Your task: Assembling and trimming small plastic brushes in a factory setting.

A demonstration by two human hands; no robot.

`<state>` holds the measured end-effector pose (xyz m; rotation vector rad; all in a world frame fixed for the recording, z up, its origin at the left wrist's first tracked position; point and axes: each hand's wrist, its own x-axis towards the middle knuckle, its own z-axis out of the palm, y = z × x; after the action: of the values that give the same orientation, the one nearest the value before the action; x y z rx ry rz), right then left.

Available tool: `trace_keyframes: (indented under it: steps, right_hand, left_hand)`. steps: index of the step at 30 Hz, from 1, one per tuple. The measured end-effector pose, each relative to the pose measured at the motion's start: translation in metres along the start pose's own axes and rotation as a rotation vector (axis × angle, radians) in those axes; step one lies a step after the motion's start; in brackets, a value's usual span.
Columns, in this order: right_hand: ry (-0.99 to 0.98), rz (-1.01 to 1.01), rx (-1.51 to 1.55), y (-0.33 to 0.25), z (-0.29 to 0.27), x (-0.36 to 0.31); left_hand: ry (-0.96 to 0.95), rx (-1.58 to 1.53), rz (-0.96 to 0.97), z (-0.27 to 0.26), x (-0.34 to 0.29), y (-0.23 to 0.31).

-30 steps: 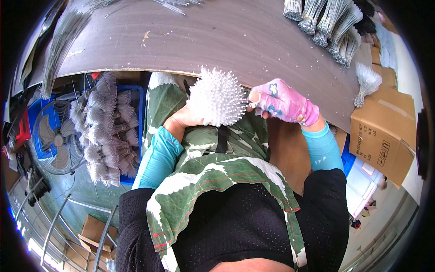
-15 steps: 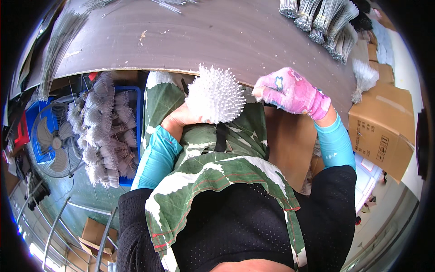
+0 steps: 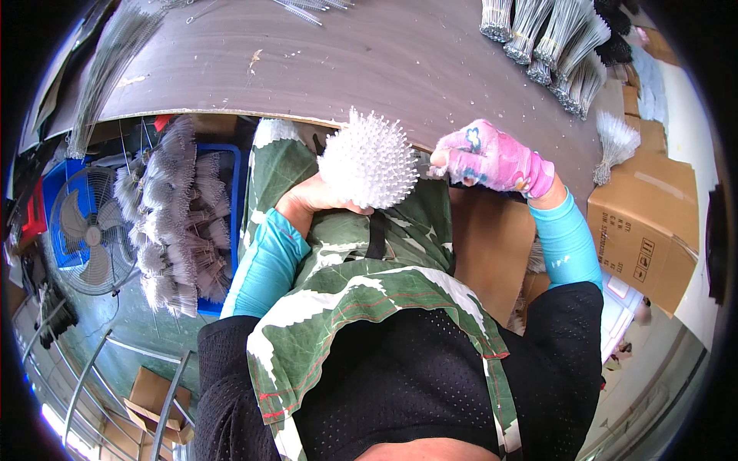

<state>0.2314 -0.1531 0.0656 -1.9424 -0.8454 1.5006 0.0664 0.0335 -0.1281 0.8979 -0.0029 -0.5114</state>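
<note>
Above my lap, my left hand [image 3: 314, 194] is wrapped around a round bundle of small wire brushes [image 3: 369, 161], whose white bristle tips face up. The bundle hides most of its fingers. My right hand [image 3: 492, 157], in a pink flowered glove with bare fingertips, is closed in a pinch just right of the bundle. Some thin greyish wire [image 3: 424, 163] shows between the bundle and the pinch; what the right fingers grip is too small to make out. Both hands are close to the table's near edge.
Tied bundles of wire brushes [image 3: 550, 42] lie at the table's [image 3: 323, 69] far right; loose wire stems [image 3: 115, 61] lie at its left. A blue crate [image 3: 237, 161] with white brush bundles [image 3: 165, 223] and a fan [image 3: 92, 234] stand at left. A cardboard box [image 3: 642, 227] is at right.
The scene has shifted slightly in view. My right hand has tilted a little and remains pinched beside the bundle. The left hand keeps its hold.
</note>
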Motion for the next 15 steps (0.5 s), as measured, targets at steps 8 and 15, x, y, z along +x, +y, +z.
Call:
trace_keyframes:
  steps: [8, 15]
  right_hand:
    - [0.019, 0.024, 0.221, -0.010, 0.007, 0.002]
    - [-0.018, 0.109, 0.171, -0.013, 0.006, 0.009]
  left_hand:
    - [-0.023, 0.065, -0.025, 0.005, 0.002, 0.009]
    - [-0.022, 0.025, -0.001, 0.009, 0.002, 0.011]
